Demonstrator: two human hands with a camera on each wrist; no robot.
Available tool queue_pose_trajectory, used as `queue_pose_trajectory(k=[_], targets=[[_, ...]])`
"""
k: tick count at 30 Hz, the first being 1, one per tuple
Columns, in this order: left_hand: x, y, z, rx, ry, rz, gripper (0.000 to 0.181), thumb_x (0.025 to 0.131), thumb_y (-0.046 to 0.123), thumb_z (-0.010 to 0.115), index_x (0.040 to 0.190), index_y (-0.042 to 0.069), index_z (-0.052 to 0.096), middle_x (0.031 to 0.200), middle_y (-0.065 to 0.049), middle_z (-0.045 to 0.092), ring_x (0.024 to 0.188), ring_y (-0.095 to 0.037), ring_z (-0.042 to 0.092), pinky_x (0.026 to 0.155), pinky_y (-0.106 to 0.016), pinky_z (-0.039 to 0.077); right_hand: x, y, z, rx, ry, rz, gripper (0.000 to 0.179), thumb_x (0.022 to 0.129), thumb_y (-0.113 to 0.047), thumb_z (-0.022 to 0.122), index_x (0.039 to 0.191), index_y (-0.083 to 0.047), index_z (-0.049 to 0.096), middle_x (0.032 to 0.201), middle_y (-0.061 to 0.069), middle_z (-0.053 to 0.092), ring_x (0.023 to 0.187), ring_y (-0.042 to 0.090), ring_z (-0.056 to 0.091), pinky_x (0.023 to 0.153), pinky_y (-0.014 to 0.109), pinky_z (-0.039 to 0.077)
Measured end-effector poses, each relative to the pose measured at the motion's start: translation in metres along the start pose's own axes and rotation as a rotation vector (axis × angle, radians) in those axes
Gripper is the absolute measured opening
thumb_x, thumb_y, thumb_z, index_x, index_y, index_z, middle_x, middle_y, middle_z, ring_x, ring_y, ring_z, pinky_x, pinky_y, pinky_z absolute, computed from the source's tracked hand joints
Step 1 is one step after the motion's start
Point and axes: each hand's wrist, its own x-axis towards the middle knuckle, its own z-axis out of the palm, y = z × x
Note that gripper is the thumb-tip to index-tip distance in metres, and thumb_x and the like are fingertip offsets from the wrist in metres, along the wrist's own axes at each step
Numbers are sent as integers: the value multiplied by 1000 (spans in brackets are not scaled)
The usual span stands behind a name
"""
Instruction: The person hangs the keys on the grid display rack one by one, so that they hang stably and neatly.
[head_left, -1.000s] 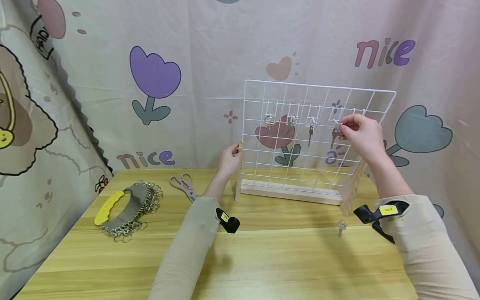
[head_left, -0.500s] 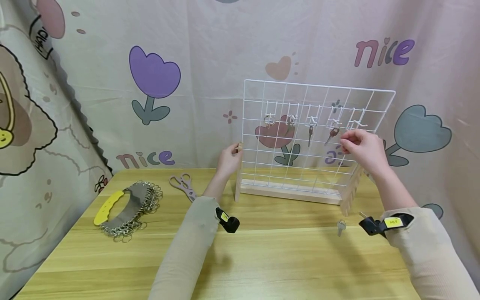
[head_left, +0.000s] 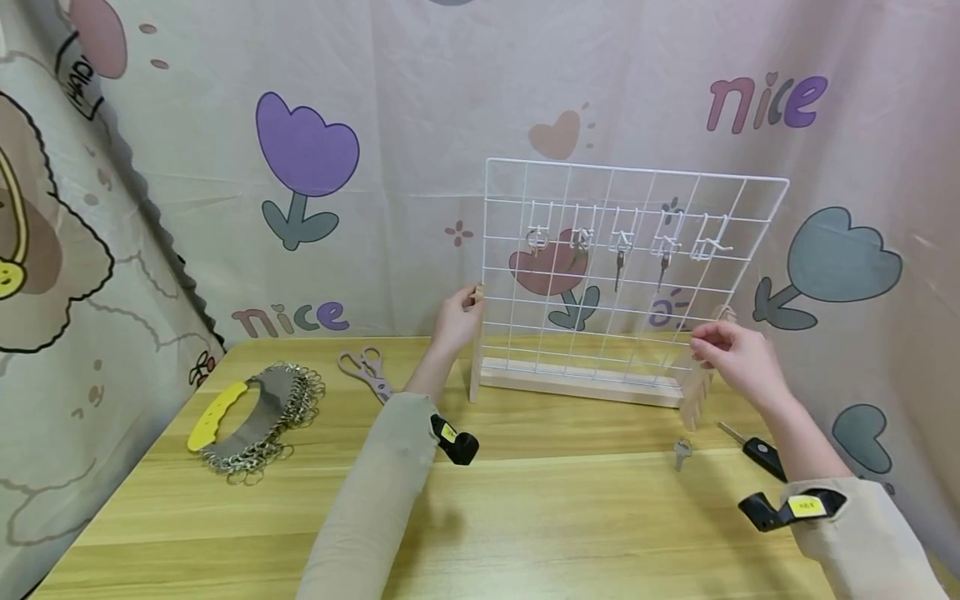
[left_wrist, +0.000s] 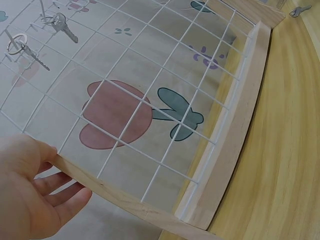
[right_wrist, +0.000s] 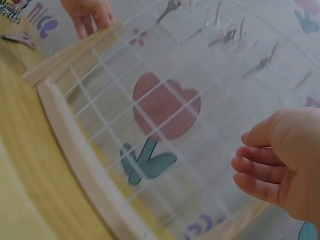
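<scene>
A white wire grid rack on a wooden base (head_left: 581, 383) stands on the table, with several white hooks near its top. Keys hang from most hooks, among them a dark key (head_left: 664, 271) and another key (head_left: 619, 271); the rightmost hook (head_left: 708, 247) bears nothing. My left hand (head_left: 457, 321) grips the rack's left wooden post (left_wrist: 107, 187), thumb on one side and fingers on the other. Low beside the rack's right post is my right hand (head_left: 742, 362), its fingers loosely bent and holding nothing in the right wrist view.
A small silver key (head_left: 682, 454) and a black car key (head_left: 763, 457) lie on the table at front right. On the left are pinkish scissors (head_left: 367, 373) and a yellow-handled blade (head_left: 217, 415) with chainmail rings (head_left: 300, 396). A patterned curtain (head_left: 420, 100) hangs behind.
My right hand let go of the dark key at the fourth hook and moved down and right. That key swung, then came to hang straight. The left hand stayed on the post.
</scene>
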Motion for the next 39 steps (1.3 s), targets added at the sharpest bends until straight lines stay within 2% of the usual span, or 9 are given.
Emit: queue_pose_trajectory(k=[5, 13, 24, 28, 39], targets=[[1, -2, 0, 4, -1, -3, 45, 96, 19, 49, 139, 7, 42, 133, -15, 50, 121, -27, 46, 98, -39, 40, -16, 25, 12, 28, -53, 36, 29, 95, -16, 53, 106, 10, 57, 93, 24, 64, 69, 8, 61, 58, 19, 51], [3, 1, 1, 4, -1, 2, 45, 96, 19, 49, 139, 7, 42, 133, -15, 50, 121, -28, 47, 98, -38, 40, -38, 58, 35, 71, -162, 115, 26, 91, -10, 57, 105, 11, 57, 91, 20, 64, 71, 15, 60, 61, 27, 52], [2, 1, 1, 25, 18, 7, 45, 96, 18, 50, 138, 5, 43, 131, -16, 52, 120, -27, 48, 98, -38, 40, -60, 82, 52, 76, -260, 185, 28, 89, -7, 60, 106, 15, 56, 88, 13, 63, 70, 13, 55, 57, 26, 50], [1, 0, 0, 26, 16, 3, 45, 96, 18, 50, 139, 6, 42, 131, -15, 52, 120, -28, 48, 98, -39, 40, -62, 90, 57, 38, -290, 173, 29, 86, -8, 64, 104, 14, 58, 86, 11, 64, 72, 14, 55, 57, 24, 49], [2, 1, 1, 14, 8, -27, 45, 96, 20, 50, 139, 7, 42, 132, -14, 51, 120, -28, 48, 98, -40, 40, -62, 96, 63, -66, -281, 190, 33, 83, -16, 70, 100, 9, 61, 85, 8, 63, 76, 18, 53, 61, 27, 43]])
